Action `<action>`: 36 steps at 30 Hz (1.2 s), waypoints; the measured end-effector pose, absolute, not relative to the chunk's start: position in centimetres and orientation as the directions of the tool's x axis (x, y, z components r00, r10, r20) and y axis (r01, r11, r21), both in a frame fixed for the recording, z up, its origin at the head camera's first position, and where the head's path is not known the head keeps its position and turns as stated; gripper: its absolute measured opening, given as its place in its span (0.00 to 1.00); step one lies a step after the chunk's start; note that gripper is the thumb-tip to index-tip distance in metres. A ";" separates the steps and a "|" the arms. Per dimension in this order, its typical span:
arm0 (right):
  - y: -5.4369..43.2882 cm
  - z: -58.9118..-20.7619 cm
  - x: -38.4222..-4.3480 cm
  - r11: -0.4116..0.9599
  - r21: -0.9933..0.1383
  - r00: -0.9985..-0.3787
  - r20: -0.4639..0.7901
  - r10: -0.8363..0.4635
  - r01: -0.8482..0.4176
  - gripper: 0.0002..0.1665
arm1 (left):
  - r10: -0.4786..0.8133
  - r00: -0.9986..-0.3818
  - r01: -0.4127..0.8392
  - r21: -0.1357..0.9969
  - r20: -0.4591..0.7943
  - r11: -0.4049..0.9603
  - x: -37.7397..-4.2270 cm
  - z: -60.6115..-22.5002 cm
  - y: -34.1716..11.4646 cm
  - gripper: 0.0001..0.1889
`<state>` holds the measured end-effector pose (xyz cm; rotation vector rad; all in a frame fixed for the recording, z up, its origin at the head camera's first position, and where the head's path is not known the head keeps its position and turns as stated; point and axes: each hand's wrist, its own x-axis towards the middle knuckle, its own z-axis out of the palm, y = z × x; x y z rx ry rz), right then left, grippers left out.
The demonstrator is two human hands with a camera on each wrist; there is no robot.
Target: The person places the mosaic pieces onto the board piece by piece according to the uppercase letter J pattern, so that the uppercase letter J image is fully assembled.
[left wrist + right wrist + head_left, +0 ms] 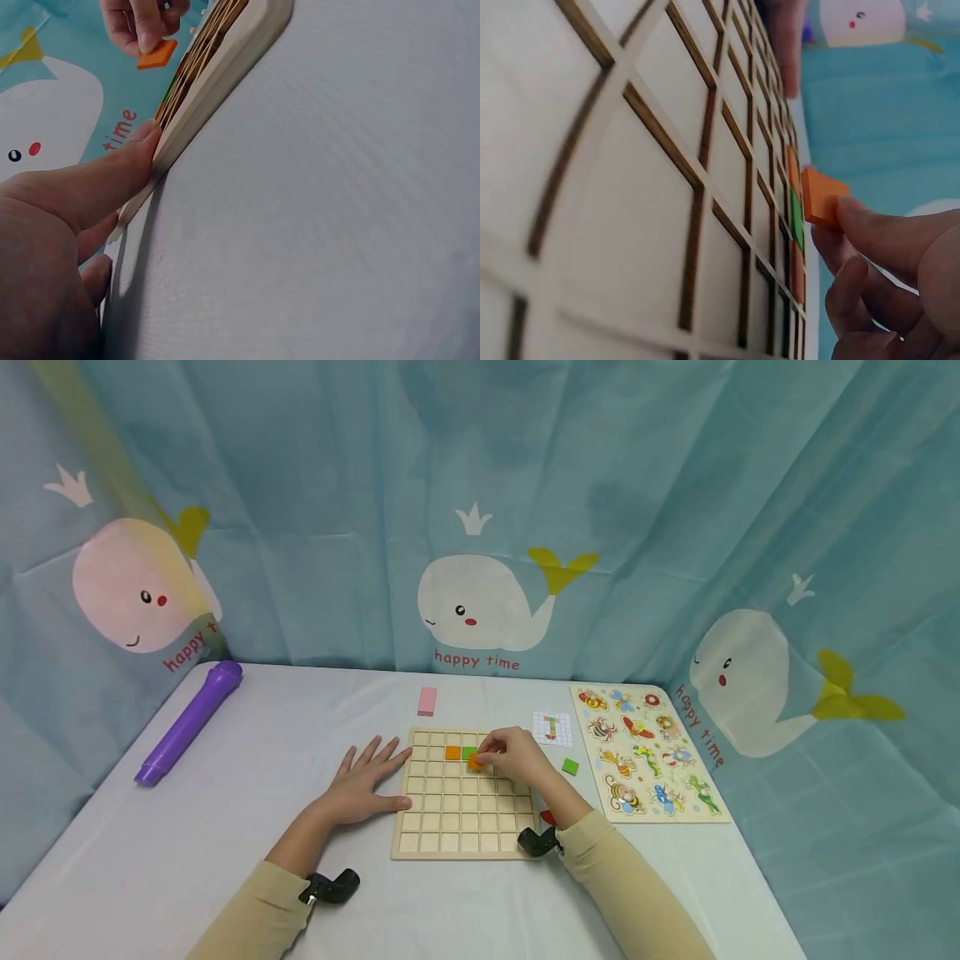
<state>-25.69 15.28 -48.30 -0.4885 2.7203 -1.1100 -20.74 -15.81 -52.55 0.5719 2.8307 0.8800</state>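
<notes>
As the right hand pinches an orange tile, the spread left hand touches a board. A block lies beyond.

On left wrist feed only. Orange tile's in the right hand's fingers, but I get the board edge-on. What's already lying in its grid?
Observer: Right wrist view shows three tiles in a line on the board: an orange tile, a green tile and a redder tile.
Operator: Any loose green off the board?
Observer: Yes. Head view has a loose green tile on the table, to the right of the board.
Operator: Anything printed near that one?
Observer: A small card with a coloured pattern on a grid, lying farther back than the loose green tile.
</notes>
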 end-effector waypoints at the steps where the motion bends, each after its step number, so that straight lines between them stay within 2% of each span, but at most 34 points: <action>1: 15.0 -48.4 -25.7 0.672 -0.700 -0.933 -0.024 -0.360 -0.241 0.05 | 0.390 -0.921 0.318 0.569 -0.005 0.759 -20.7 -52.6 -15.8 0.49; 21: 13.3 -48.7 -25.0 0.786 -0.560 -0.939 -0.044 -0.342 -0.261 0.06 | 0.385 -0.923 0.316 0.572 -0.001 0.757 -20.8 -52.7 -15.9 0.49; 36: 16.8 -47.0 -24.5 0.766 -0.615 -0.972 0.008 -0.233 -0.189 0.07 | 0.363 -0.932 0.288 0.557 -0.026 0.779 -20.8 -52.7 -15.6 0.50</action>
